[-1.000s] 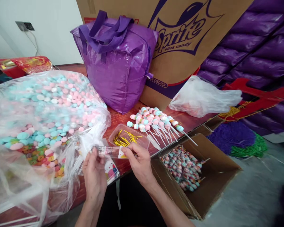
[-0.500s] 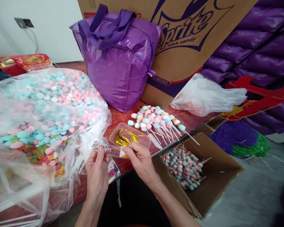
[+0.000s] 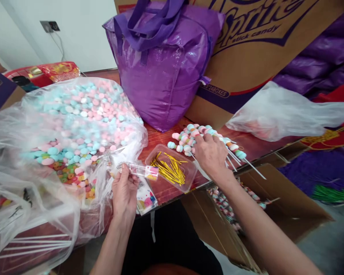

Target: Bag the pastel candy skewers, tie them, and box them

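Observation:
My left hand [image 3: 124,191] is closed on a narrow clear plastic sleeve [image 3: 140,170] with a printed end, held level over the table edge. My right hand [image 3: 210,152] reaches out to a pile of candy skewers [image 3: 189,138] with pink, white and blue pieces on white sticks; its fingers curl down onto the pile, and what they grip is hidden. Between the hands sits a clear tray of gold twist ties [image 3: 172,170]. More printed sleeves [image 3: 146,198] lie under my left hand.
A big clear bag of pink and blue candies [image 3: 74,118] fills the left. Behind stand a purple zip bag [image 3: 163,68] and a large cardboard carton [image 3: 260,42]. A crumpled plastic bag [image 3: 283,112] lies right. An open box of wrapped skewers [image 3: 246,202] sits below the table edge.
My right hand let go of the sleeve and moved right and forward onto the skewer pile. My left hand keeps the sleeve. The view shifted left and closer.

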The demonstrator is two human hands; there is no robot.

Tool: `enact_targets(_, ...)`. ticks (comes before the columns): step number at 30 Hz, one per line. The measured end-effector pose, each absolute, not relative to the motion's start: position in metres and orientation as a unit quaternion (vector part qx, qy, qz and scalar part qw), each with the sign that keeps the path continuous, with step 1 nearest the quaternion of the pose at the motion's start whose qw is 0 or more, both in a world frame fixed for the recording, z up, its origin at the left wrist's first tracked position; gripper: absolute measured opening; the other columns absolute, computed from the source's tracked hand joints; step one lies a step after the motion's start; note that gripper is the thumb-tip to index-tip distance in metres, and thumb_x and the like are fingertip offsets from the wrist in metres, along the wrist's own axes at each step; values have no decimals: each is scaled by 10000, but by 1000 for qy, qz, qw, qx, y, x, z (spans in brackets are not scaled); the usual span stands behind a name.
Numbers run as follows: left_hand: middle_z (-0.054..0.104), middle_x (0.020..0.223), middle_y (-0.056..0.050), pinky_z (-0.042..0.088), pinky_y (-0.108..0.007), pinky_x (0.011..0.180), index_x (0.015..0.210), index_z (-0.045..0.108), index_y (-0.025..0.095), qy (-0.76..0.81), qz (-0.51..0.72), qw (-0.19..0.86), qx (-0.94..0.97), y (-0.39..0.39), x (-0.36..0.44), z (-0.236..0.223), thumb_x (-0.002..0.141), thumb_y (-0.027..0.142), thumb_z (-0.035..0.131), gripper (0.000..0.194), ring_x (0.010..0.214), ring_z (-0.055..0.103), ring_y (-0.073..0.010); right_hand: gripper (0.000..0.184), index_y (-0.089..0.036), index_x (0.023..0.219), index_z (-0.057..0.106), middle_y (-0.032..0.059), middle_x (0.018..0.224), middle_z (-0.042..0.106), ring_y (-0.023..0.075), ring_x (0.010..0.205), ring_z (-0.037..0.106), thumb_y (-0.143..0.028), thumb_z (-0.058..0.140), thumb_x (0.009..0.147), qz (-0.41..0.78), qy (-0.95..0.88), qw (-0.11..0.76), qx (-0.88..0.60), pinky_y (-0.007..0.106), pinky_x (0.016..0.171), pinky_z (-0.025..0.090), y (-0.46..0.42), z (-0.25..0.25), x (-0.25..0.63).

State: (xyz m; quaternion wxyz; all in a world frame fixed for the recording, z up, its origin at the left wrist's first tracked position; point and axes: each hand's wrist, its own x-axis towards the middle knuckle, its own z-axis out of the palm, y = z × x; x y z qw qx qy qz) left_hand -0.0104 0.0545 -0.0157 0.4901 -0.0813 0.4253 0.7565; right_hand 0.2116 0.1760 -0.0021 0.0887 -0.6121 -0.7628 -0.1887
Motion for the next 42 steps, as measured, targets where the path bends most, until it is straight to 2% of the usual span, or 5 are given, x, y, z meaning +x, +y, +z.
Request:
enact_targets(10, 607, 615, 27, 459, -166, 482, 754, 604, 149, 408, 720, 545, -135, 56, -18, -12, 923, 223, 638, 187, 471, 549, -60, 223, -90, 987, 706, 180, 868, 713, 268, 761, 580, -164, 507, 921, -179, -760, 90, -618, 352, 642, 309, 169, -12, 226)
enact_targets(20, 598, 581, 41, 462, -175, 498, 734, 587, 166, 413, 723, 529, -165, 57, -25, -17, 886, 275, 696, 216, 468, 566, -67, 92, -239, 859, 686, 27, 796, 709, 206, 746, 619, -243, 618, 921, 113, -752, 446, -472, 350, 718, 469, 78, 1, 214)
enact_targets(28, 624, 603, 32, 476, -185, 532, 752, 601, 159, 419, 726, 525, -146, 53, -16, -16, 869, 262, 719, 196, 510, 608, -75, 127, -208, 880, 671, 24, 777, 706, 181, 737, 590, -116, 600, 931, 22, -806, 407, -430, 344, 718, 416, 44, 1, 210)
enact_targets(32, 662, 672, 31, 480, -180, 567, 785, 606, 157, 428, 748, 500, -86, 51, -13, -18, 729, 293, 846, 281, 555, 624, -73, 142, -208, 881, 682, 28, 788, 704, 182, 743, 597, -125, 584, 940, 14, -831, 381, -406, 345, 718, 404, 43, 6, 215)
enact_targets(42, 610, 683, 46, 479, -190, 579, 705, 545, 170, 482, 768, 402, 126, 44, -4, -22, 630, 466, 865, 442, 591, 580, -77, 143, -221, 860, 688, 20, 777, 675, 164, 711, 637, -190, 578, 947, 241, -770, 406, -428, 279, 661, 489, 36, -5, 202)
